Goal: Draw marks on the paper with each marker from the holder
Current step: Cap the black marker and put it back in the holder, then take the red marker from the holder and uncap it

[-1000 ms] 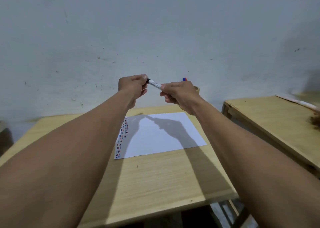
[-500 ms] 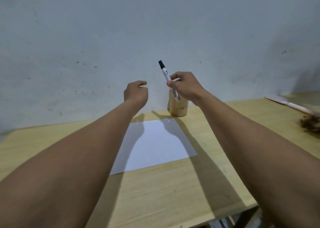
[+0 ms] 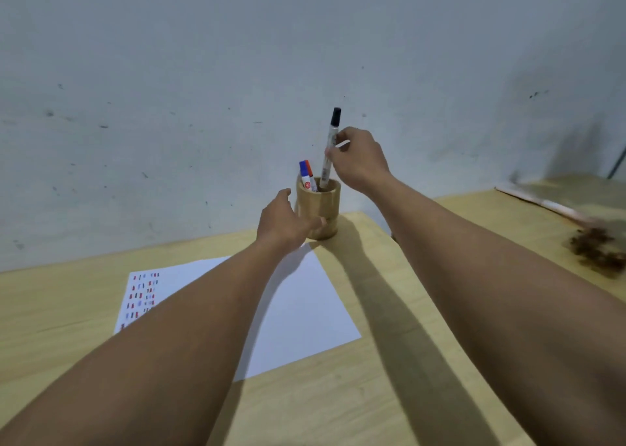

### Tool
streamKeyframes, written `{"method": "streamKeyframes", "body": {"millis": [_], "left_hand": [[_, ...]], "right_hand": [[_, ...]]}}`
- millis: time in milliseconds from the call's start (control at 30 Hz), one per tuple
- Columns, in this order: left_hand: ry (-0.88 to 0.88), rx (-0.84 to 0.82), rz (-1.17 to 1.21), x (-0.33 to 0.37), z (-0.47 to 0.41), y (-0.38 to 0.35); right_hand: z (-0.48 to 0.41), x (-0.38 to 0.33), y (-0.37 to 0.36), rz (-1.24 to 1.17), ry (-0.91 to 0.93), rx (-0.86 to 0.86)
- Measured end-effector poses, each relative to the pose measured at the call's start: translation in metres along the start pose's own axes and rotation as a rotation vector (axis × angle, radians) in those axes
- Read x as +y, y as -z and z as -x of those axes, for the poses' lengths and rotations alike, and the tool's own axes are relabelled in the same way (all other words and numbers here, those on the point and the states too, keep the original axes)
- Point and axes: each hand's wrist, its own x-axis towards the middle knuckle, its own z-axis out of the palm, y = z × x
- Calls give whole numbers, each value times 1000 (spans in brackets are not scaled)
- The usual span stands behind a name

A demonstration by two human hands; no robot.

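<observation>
One black-capped marker (image 3: 329, 151) stands nearly upright with its lower end inside the mouth of the round wooden holder (image 3: 318, 208), pinched along its barrel by the fingertips of the right hand (image 3: 359, 161). Two more markers, a blue-capped one (image 3: 304, 171) and a red-capped one (image 3: 309, 168), lean together inside the holder at its left side. The left hand (image 3: 284, 224) is partly open, fingers curled loosely against the holder's left wall near its base; it appears to steady the cup, though actual contact is hard to confirm.

Judging by this, the step in hand is returning the black marker, capped, to the holder. The next move calls for letting it slide down and releasing it, then picking another colour.

On the wooden table (image 3: 338, 411) the white paper (image 3: 305, 310) lies just in front of the holder, with columns of small red, blue and black marks along its left edge; the left forearm covers part of them. The markers' lower ends are hidden inside the cup, and blurred brown debris (image 3: 596, 252) sits far right.
</observation>
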Motion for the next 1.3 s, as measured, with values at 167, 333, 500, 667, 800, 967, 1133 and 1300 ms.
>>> {"method": "streamKeyframes", "body": {"millis": [167, 333, 500, 667, 800, 967, 1133, 1300], "left_hand": [[-57, 2, 43, -3, -10, -21], [-57, 53, 64, -7, -16, -31], [-66, 66, 85, -10, -21, -31], [-64, 62, 78, -11, -21, -30], [-62, 56, 86, -12, -21, -29], [-66, 48, 120, -13, -22, -27], [-64, 57, 106, -13, -22, -27], [-50, 55, 83, -10, -20, -28]], "right_hand": [[-9, 22, -18, 101, -47, -60], [-16, 36, -28, 201, -114, -128], [-17, 38, -32, 265, -65, -72], [-19, 28, -38, 251, -24, -174], [-25, 26, -42, 280, -6, -248], [-34, 31, -38, 281, 23, -313], [-36, 35, -41, 223, 19, -269], [-32, 27, -27, 71, 37, -163]]}}
